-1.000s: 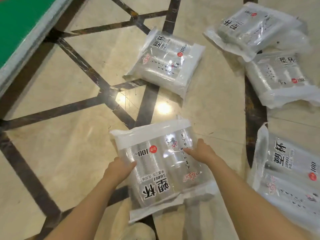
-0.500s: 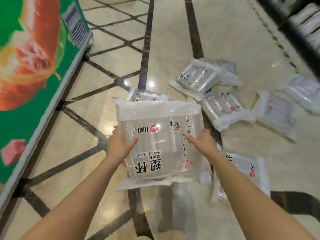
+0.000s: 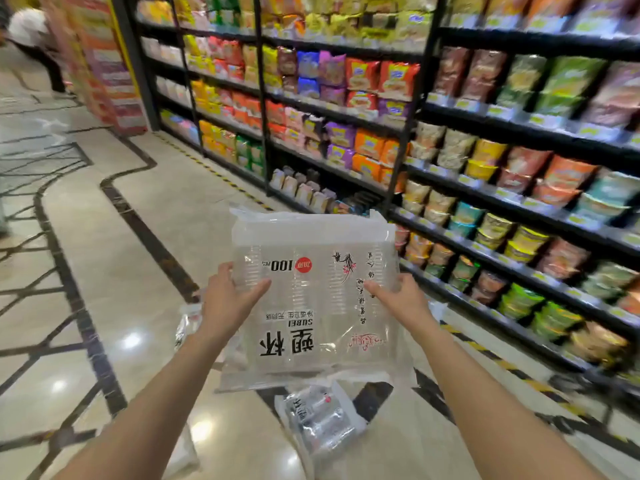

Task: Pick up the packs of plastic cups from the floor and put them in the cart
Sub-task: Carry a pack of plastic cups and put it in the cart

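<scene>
the left hand (image 3: 227, 299) and right hand (image 3: 403, 299) each pinch a side edge of a clear pack of plastic cups (image 3: 313, 299), thumbs on its printed face, both grips closed on it. the pack hangs in the air above the floor (image 3: 114, 258). another pack (image 3: 320, 420) lies on the floor just below. stocked shelves (image 3: 485, 140) stand to the right.

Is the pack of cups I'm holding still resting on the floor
No, the pack of cups is lifted clear of the floor, gripped at its sides by the left hand and the right hand.
</scene>
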`<state>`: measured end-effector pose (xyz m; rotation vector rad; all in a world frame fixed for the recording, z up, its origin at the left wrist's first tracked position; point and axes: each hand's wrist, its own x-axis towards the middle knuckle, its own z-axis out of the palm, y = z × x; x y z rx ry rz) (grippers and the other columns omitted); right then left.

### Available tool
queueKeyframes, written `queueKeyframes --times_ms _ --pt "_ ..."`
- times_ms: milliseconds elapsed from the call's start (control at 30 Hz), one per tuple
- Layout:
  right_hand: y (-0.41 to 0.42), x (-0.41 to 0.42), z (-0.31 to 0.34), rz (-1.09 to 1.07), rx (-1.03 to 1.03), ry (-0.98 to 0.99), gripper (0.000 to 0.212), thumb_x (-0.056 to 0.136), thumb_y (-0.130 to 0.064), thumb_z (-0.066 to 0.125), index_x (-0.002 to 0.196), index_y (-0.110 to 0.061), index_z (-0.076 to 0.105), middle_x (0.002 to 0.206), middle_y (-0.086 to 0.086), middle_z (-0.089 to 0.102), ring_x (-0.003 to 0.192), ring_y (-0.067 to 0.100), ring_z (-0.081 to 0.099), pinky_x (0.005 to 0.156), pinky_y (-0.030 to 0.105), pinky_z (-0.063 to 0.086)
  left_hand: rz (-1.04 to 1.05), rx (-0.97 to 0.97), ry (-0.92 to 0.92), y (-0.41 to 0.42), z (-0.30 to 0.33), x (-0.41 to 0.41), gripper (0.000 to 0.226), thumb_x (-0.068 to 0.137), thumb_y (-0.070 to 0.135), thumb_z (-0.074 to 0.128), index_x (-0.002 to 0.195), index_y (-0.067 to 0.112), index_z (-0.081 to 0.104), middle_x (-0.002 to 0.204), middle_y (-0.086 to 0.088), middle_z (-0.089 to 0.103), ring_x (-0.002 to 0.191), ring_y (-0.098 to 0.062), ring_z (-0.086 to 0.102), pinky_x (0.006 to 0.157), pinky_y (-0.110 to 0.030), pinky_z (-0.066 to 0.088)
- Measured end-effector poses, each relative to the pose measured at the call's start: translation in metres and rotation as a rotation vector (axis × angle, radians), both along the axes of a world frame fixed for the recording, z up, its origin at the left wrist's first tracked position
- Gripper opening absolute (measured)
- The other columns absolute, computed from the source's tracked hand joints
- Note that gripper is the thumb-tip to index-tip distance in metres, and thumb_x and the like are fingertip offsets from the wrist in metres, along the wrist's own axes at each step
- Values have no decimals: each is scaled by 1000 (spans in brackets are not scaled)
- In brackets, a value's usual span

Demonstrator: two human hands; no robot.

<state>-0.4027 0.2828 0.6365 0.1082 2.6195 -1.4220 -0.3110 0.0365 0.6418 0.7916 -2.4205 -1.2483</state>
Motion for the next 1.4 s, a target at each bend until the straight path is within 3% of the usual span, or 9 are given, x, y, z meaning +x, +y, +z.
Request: queueKeyframes --times_ms 67,167,433,700,833,1033,1300,1400 --pt "68 2 32 -146 -16 26 71 74 -49 72 127 -9 47 128 6 58 117 26 56 90 31 44 -136 -42 24 56 30 -36 75 75 43 71 132 6 40 126 -21 55 117 -35 53 98 -44 42" --pt "175 16 61 -378 -23 54 69 76 -48 71 128 -9 46 130 8 58 118 26 55 92 33 44 -346 -48 84 161 57 -85 69 76 40 72 128 4 44 125 -21 57 115 -35 54 97 -45 44" --pt "466 64 91 -927 22 100 71 76 -55 67 125 -8 45 127 9 56 118 28 52 87 32 42 -916 -26 162 495 90 -172 58 78 39 69 121 4 54 122 -17 61 116 -35 55 95 -41 43" --pt "685 54 99 -1216 3 68 73 74 -55 68 124 -7 48 128 12 57 119 29 53 93 33 42 -1164 0 110 762 101 -235 64 76 43 69 127 10 48 125 -18 58 117 -35 53 96 -43 44" --pt "762 23 81 -1301 -57 51 81 76 -57 65 131 -3 41 135 15 51 125 32 49 100 35 40 -1255 -58 145 869 101 -283 62 78 42 68 126 8 48 127 -17 58 118 -34 54 96 -42 44" --pt "874 -57 38 -1459 -214 41 90 76 -56 66 138 1 34 140 17 46 129 34 46 106 41 40 -1419 -169 189 1030 84 -378 59 81 43 64 123 8 42 122 -16 56 113 -34 53 83 -38 42" --pt "1001 -145 -32 -1702 -521 -12 104 76 -53 68 144 6 16 144 19 38 128 35 44 105 42 41 -1679 -365 123 1239 34 -469 61 82 39 64 128 6 42 128 -18 56 118 -36 52 93 -41 43" --pt "1030 -160 -78 -1738 -677 -145 88 82 -46 65 142 5 26 141 19 40 126 38 45 105 43 41 -1768 -490 58 1296 -22 -487 63 80 43 65 126 5 45 124 -20 58 116 -37 54 93 -42 43"
